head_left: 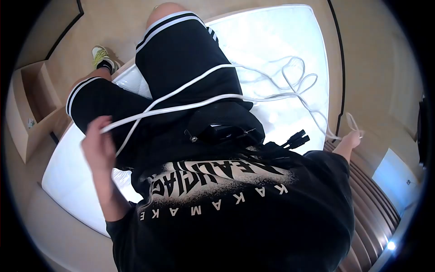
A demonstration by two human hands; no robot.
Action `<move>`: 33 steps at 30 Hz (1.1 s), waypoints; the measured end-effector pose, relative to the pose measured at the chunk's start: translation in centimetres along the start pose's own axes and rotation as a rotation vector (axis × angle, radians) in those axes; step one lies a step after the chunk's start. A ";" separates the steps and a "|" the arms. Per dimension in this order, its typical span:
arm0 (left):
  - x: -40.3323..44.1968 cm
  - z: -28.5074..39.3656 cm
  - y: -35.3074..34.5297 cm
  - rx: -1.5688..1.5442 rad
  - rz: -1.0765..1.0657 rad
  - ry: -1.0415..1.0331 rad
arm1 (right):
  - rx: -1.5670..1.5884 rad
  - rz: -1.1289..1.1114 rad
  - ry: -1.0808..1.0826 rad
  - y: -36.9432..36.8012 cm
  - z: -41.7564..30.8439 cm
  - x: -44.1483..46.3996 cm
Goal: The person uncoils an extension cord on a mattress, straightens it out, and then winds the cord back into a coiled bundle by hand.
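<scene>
A long white cable runs in two strands across my black shorts and spreads into loose, overlapping loops to the right. My left hand, slightly blurred, is closed on one strand beside my left thigh. Another strand hangs below it and passes near the wrist. Out to the right, my right hand is closed on the cable's far portion, and a small loop sticks up above the fingers. The middle loops of the cable lie over the white mattress. Both hands are apart, with the cable slack between them.
I sit on the mattress, which looks partly plastic-covered. A black pouch with black connectors beside it rests at my waist. An open wooden compartment stands at left, a brown ribbed panel at right. My shoe is on the floor.
</scene>
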State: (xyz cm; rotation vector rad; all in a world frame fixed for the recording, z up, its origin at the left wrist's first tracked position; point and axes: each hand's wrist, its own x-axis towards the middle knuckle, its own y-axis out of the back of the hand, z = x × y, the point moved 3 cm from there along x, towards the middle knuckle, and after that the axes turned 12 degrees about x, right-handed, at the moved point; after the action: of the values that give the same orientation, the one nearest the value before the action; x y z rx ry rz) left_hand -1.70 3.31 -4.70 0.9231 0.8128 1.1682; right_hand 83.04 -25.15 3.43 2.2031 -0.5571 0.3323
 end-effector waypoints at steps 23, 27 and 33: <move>-6.2 -17.4 18.8 -0.371 0.124 0.670 | -0.062 -0.947 1.107 -9.1 -1.7 -27.1; -5.5 -14.5 17.4 -0.445 0.118 0.483 | 0.354 -1.627 0.811 -5.9 -15.2 -45.5; -9.2 -22.5 11.7 -0.498 0.272 0.592 | 0.164 -2.301 1.005 3.6 -22.4 -60.0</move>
State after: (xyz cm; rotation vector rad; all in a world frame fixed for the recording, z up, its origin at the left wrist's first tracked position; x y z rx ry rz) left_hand -28.39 -0.37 -2.79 0.2693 0.8121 1.8245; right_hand 28.11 6.92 -4.83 1.1767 2.3094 0.0803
